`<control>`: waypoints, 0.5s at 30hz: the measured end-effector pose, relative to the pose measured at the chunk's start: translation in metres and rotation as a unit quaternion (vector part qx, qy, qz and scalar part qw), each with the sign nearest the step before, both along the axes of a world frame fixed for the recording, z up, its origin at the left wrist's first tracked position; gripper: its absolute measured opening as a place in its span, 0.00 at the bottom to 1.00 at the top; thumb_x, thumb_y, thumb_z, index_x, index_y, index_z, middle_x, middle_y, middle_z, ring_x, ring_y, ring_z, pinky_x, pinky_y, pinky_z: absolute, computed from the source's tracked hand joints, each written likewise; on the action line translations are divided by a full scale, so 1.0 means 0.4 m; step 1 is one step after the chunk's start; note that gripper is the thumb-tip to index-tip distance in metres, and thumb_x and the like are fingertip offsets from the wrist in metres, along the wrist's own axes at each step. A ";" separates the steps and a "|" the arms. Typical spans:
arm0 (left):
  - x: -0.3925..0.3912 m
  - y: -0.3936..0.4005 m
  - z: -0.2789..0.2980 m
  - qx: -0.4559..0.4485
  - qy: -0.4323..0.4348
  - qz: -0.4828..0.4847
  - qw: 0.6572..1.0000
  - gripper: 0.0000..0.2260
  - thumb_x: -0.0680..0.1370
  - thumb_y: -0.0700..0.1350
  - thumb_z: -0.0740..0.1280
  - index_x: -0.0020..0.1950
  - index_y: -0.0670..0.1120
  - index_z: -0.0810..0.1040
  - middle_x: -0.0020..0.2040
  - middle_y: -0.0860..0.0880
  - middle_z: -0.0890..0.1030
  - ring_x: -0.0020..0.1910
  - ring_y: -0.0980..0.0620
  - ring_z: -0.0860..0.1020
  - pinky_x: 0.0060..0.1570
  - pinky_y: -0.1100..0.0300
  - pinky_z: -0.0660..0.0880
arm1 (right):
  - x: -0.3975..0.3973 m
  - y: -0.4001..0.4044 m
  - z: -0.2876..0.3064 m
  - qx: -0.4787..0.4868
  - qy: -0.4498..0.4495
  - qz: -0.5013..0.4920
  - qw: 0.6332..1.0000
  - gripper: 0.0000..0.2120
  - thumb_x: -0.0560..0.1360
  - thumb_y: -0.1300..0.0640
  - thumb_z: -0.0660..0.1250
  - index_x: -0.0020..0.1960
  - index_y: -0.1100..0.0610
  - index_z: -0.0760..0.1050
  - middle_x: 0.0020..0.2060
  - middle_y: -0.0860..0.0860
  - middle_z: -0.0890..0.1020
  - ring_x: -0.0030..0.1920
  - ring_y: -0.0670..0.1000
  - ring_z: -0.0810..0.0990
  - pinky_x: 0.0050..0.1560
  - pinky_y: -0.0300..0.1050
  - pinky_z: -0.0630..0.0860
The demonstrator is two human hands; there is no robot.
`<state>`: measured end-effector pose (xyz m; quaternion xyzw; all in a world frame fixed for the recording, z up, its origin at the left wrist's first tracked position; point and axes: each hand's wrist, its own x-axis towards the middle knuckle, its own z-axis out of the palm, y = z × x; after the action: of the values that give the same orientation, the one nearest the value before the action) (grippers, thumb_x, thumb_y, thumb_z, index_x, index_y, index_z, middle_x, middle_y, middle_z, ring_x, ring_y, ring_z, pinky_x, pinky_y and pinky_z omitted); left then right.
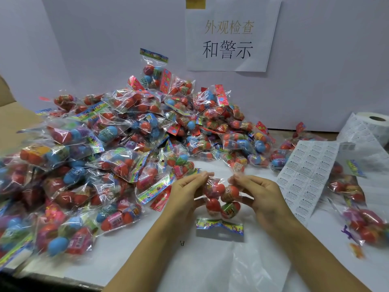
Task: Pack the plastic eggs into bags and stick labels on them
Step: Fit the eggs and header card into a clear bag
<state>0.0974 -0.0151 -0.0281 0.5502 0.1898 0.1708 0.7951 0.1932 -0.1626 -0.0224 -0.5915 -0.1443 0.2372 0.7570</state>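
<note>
I hold one clear bag of plastic eggs (222, 200) above the white table, its colourful header card (220, 226) pointing toward me. My left hand (187, 192) pinches the bag's far left corner. My right hand (259, 192) pinches the far right corner, fingers curled round the bag's side. Several red eggs show inside. A sheet of white warning labels (305, 175) lies flat just right of my right hand. A label roll (372, 125) stands at the far right.
A big heap of filled egg bags (117, 148) covers the left and back of the table. More bags (362, 224) lie at the right edge. A cardboard box (12, 121) sits at far left. A paper sign (229, 36) hangs on the wall.
</note>
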 end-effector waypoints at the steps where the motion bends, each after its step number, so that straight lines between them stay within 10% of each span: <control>1: 0.002 -0.001 -0.001 -0.001 0.000 0.004 1.000 0.09 0.81 0.45 0.68 0.48 0.49 0.89 0.38 0.52 0.85 0.38 0.54 0.84 0.40 0.60 0.80 | -0.001 0.000 0.000 0.002 -0.001 -0.003 1.000 0.17 0.61 0.47 0.76 0.40 0.59 0.87 0.40 0.56 0.87 0.37 0.49 0.86 0.36 0.39 0.81; 15: 0.006 0.005 -0.026 0.068 -0.021 -0.037 0.997 0.09 0.71 0.49 0.78 0.47 0.46 0.87 0.47 0.43 0.86 0.48 0.47 0.85 0.47 0.59 0.80 | -0.020 0.000 -0.009 -0.096 -0.128 0.046 0.986 0.17 0.64 0.44 0.77 0.45 0.54 0.88 0.42 0.54 0.88 0.46 0.55 0.87 0.48 0.47 0.84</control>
<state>0.0999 -0.0130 -0.0384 0.6059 0.1405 0.1647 0.7655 0.1854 -0.1627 -0.0260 -0.6798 -0.2433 0.2068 0.6603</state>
